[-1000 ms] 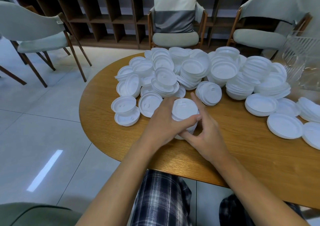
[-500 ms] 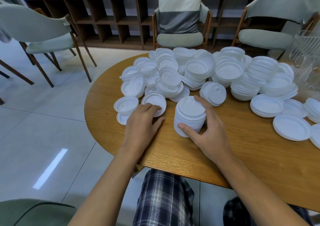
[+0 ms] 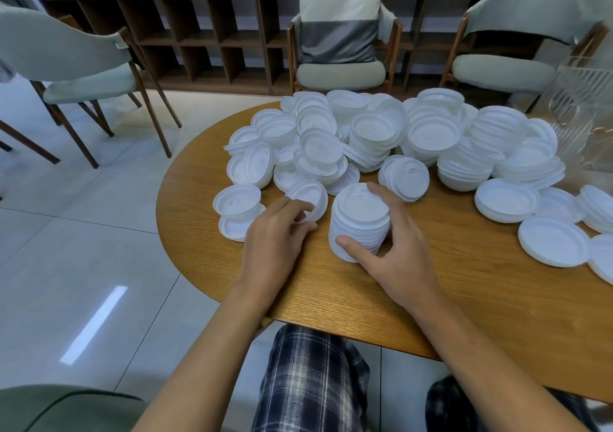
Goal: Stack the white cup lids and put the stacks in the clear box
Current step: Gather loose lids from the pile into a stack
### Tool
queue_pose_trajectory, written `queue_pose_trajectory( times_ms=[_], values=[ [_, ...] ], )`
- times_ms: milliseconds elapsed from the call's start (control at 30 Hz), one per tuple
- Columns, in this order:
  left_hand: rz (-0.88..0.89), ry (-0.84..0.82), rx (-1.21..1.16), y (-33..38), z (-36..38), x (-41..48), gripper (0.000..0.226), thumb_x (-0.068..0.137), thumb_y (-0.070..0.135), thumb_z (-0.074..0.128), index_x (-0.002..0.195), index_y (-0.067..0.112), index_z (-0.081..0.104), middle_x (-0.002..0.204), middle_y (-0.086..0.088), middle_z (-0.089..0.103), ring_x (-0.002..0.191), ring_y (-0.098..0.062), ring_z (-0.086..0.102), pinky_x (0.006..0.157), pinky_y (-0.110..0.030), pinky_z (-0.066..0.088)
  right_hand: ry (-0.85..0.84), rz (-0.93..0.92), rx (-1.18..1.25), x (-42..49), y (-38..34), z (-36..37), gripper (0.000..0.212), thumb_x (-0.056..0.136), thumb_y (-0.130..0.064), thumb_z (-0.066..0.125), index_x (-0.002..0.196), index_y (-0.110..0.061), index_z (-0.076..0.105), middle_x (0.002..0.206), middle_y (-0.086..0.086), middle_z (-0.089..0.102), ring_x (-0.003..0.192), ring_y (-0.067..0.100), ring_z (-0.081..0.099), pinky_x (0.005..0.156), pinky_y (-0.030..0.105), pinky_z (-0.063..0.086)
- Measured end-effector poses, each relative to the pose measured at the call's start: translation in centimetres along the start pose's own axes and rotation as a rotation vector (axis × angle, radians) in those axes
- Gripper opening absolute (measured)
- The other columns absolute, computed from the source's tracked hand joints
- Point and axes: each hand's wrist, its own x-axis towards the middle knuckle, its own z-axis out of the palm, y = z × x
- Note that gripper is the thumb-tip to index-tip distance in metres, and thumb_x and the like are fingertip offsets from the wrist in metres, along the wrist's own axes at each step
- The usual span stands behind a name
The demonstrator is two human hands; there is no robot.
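- My right hand grips the stack of white cup lids, thumb low on the near side and fingers curled over the far rim.
- The stack stands upright on the round wooden table, its edges tightly nested and the top lid showing a raised ring.
- At its 9 o'clock, my left hand pinches a tilted loose lid. My fingers hide its near rim.
- At 12 o'clock lies the heap of lids.
- At 2 o'clock the clear box is cut off by the frame. I cannot make out its contents.
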Motion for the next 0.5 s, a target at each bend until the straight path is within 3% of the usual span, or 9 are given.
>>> queue_pose_trajectory(
  times_ms=[133, 233, 400, 500],
  values=[
    [-0.166, 0.092, -0.240, 1.8, -1.3, 0.8, 0.018, 0.090, 0.015, 0.082, 0.106, 0.016, 0.076, 0.096, 0.008, 0.072, 0.091, -0.007, 0.067, 0.080, -0.021, 0.054, 0.013, -0.010, -0.008, 0.0, 0.0, -0.1, 0.076, 0.080, -0.045, 0.085, 0.144, -0.038, 0.045, 0.136, -0.020, 0.050, 0.130, -0.013, 0.042, 0.102, 0.002, 0.032],
    [-0.315, 0.149, -0.441, 3.4, -2.6, 1.4, 0.022, 0.094, 0.018, 0.079, 0.115, 0.020, 0.075, 0.105, 0.009, 0.075, 0.097, -0.007, 0.069, 0.079, -0.013, 0.053, 0.031, -0.035, -0.022, 0.1, -0.1, -0.1, 0.072, 0.083, -0.047, 0.081, 0.145, -0.026, 0.049, 0.143, -0.011, 0.049, 0.137, -0.005, 0.041, 0.109, 0.007, 0.031],
    [-0.465, 0.071, -0.827, 4.6, -3.9, 2.5, 0.042, 0.099, 0.013, 0.072, 0.140, 0.019, 0.065, 0.114, -0.006, 0.073, 0.101, -0.018, 0.075, 0.087, -0.032, 0.062, 0.044, -0.036, 0.008, -0.1, -0.3, 0.0, 0.070, 0.084, -0.044, 0.081, 0.143, -0.024, 0.049, 0.137, -0.017, 0.051, 0.133, -0.008, 0.044, 0.105, 0.006, 0.033],
    [-0.512, -0.065, -0.911, 5.0, -3.5, 2.6, 0.047, 0.098, 0.011, 0.071, 0.143, 0.022, 0.063, 0.094, -0.007, 0.062, 0.089, -0.014, 0.071, 0.084, -0.034, 0.064, 0.059, -0.050, 0.031, -0.1, -0.4, -0.1, 0.080, 0.084, -0.039, 0.083, 0.150, -0.033, 0.039, 0.143, -0.026, 0.046, 0.136, -0.008, 0.044, 0.107, 0.007, 0.035]
  ],
)
